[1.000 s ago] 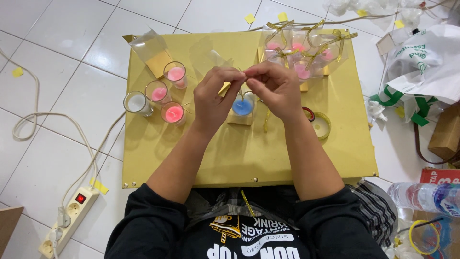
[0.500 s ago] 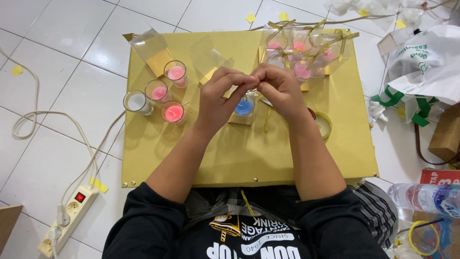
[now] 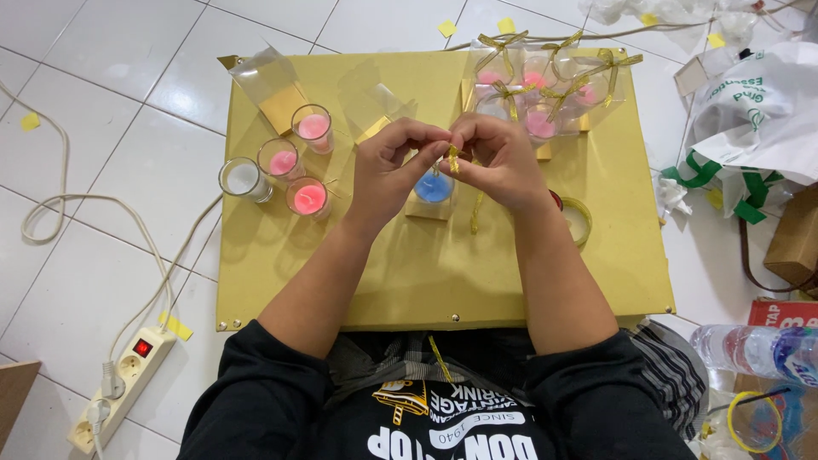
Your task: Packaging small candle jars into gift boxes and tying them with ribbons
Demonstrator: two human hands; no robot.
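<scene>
My left hand (image 3: 394, 170) and my right hand (image 3: 503, 160) meet fingertip to fingertip above a blue candle (image 3: 434, 187) that stands in a clear bag on a gold card base. Both hands pinch a thin gold ribbon (image 3: 454, 158) at the bag's top; a loose ribbon end (image 3: 475, 213) hangs down to the right of the candle. All of this is over a yellow board (image 3: 426, 273).
Three pink candles in glasses (image 3: 308, 198) and one white one (image 3: 242, 180) stand at the board's left. Several wrapped, ribboned candles (image 3: 537, 89) sit at the back right. A tape roll (image 3: 573, 221), empty clear bags (image 3: 273, 81), a power strip (image 3: 128, 379) and a water bottle (image 3: 758, 349) lie around.
Both hands stayed together over the blue candle, fingers working the ribbon; a short upright piece of gold ribbon now shows between the fingertips.
</scene>
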